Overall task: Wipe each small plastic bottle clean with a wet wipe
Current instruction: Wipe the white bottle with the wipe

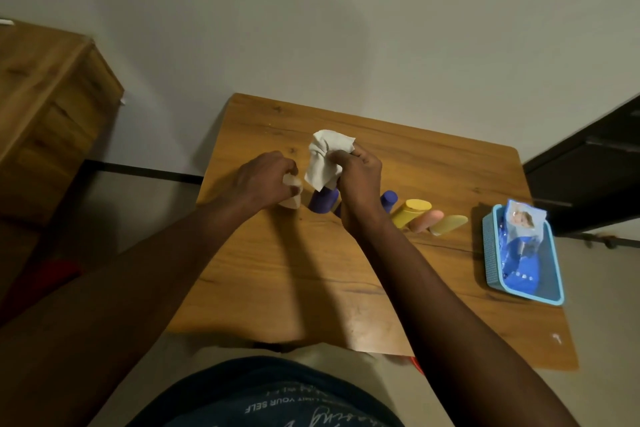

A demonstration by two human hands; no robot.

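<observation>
- Head view: The left hand (263, 180) has its fingers curled round a small cream bottle (290, 199), at the left end of the row.
- I cannot tell if the cream bottle stands on the table (311, 270) or is lifted a little off it.
- The right hand (360, 180) pinches a white wet wipe (327, 159). The wipe is bunched up and hangs down from the fingers.
- The bottom of the wipe hangs just over the top of a purple bottle (323, 201), which stands between the two hands.
- The wipe and the cream bottle are just beside each other, but they do not touch.
- More bottles make a row to the right: a second purple bottle (388, 199) behind the right wrist, then a yellow bottle (412, 213), a pink bottle (426, 220) and a pale yellow bottle (448, 225). No hand touches these.
- A blue basket (488, 246) sits well apart, near the right edge of the table. A pack of wipes (524, 222) stands in it.
- I think the step now is getting one bottle and the wipe together. No rubbing shows right now.
- Next, I think the wipe has to wrap round a bottle and rub it all over, while the other hand holds it tight so it does not slip.
- The hands should take care not to knock over the purple bottle close by.
</observation>
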